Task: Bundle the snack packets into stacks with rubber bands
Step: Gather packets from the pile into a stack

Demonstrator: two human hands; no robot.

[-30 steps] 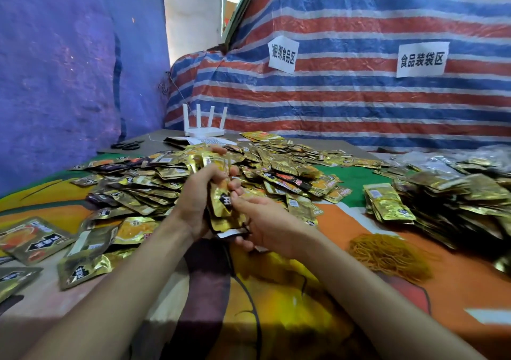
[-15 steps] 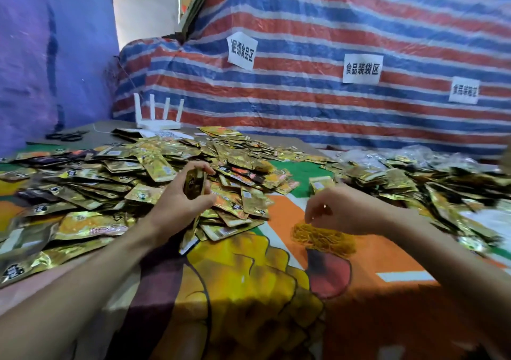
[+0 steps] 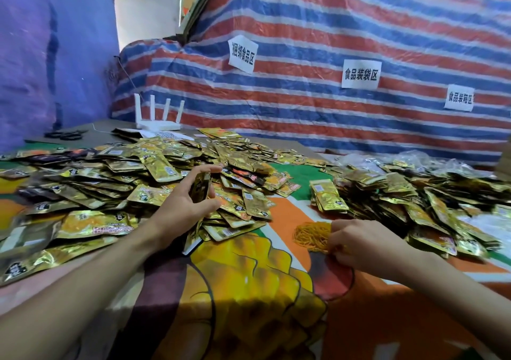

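**One stack in hand, a band being fetched, most of the heap to go**

The left hand holds a small stack of gold snack packets on edge. Its fingers are curled over the top and the thumb presses from below, so the stack is clamped between them. No band shows around it.

The right hand is down on the tablecloth, well apart from the left. Its curled fingertips are at the near edge of the tangle of yellow rubber bands. A few strands lie under the knuckles, but I cannot tell whether the fingers have pinched one, since the hand covers its own tips.

Judged from this, the step in hand is fetching a band for the gathered stack. The wrapping itself is not yet done.

Beyond and to the left of the left fingers spreads a wide heap of loose packets, lying flat and overlapping, none of them gathered. Beyond the right fingers one neat bundle lies just past the bands. Further right sits a second heap whose packets seem to lie in squared-off groups. These are likely finished bundles, though the bands on them are too small to make out.

If so, a fair share is done, yet the loose heap looks at least as large. The task is probably near its middle at best.
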